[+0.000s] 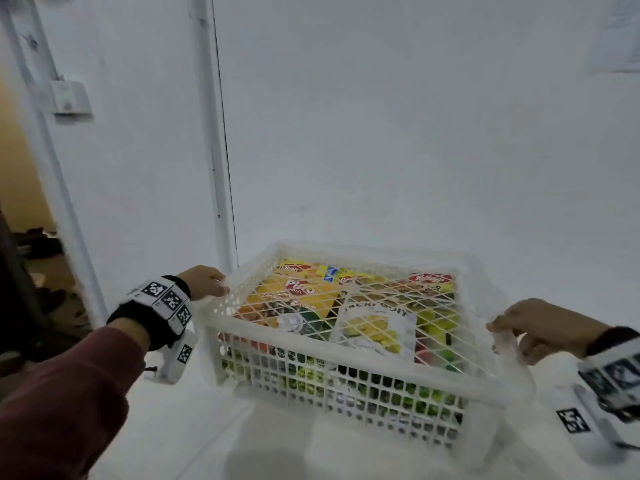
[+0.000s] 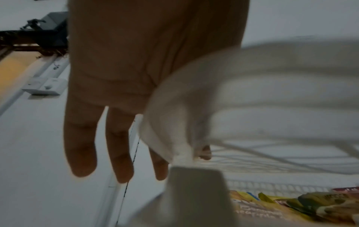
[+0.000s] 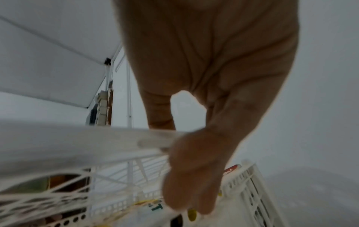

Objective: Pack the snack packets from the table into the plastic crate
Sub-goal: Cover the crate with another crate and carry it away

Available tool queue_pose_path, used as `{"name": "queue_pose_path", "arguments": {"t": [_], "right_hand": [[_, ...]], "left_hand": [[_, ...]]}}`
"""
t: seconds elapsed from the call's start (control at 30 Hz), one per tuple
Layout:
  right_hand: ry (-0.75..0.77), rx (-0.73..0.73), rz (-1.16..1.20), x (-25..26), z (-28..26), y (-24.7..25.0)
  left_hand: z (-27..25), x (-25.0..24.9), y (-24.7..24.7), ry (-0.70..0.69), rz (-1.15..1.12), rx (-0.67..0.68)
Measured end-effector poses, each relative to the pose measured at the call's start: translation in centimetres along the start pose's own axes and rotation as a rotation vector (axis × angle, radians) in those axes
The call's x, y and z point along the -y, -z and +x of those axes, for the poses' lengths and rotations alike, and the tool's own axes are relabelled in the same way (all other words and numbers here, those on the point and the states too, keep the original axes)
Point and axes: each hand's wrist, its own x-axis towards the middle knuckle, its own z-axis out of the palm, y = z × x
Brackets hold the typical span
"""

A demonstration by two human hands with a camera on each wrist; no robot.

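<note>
I've got both hands on the plastic crate [image 1: 346, 344] right now, one at each end. My left hand [image 1: 207, 283] sits at the crate's left rim: in the left wrist view three fingers [image 2: 81, 147] hang straight down outside the rim while another fingertip shows curled over the white edge, so it's hooked on rather than clenched. My right hand [image 1: 540, 327] grips the right end, and the right wrist view shows the thumb pressing on top of the flat white rim with the other fingers wrapped beneath it. Between my hands lies a white lattice lid [image 1: 349, 299] over the crate's top, and through it I see the snack packets [image 1: 379, 329] inside: a white pouch with yellow pieces printed on it at the near middle, an orange-yellow bag [image 1: 298, 289] to its left, red packaging at the far right corner. Under the crate is the white table [image 1: 173, 427]. Beyond it, a white wall [image 1: 381, 133], with a doorway at far left.
</note>
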Motion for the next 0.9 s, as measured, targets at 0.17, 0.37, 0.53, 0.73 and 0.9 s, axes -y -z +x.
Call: {"name": "queue_pose_path", "arguments": {"t": [0.17,0.37,0.53,0.73,0.9], "right_hand": [[-0.066,-0.073,-0.152,1.4,0.8,-1.0],[-0.203,-0.025,-0.257,2.6,0.8,-2.3],[-0.297,-0.052,-0.249,3.4,0.8,-2.6],[-0.25,-0.147,-0.216,2.9,2.6,-3.3],[-0.146,-0.225,-0.424,1.9,3.6,-4.8]], "left_hand": [[2.3,0.7,0.2,-0.026,0.034,0.098],[4.1,1.9,0.8,-0.058,-0.011,0.214],[5.6,1.8,1.4,-0.024,-0.204,0.284],[7.3,0.2,-0.7,-0.056,-0.291,0.271],[8.3,0.0,-2.4,-0.147,-0.069,0.289]]}}
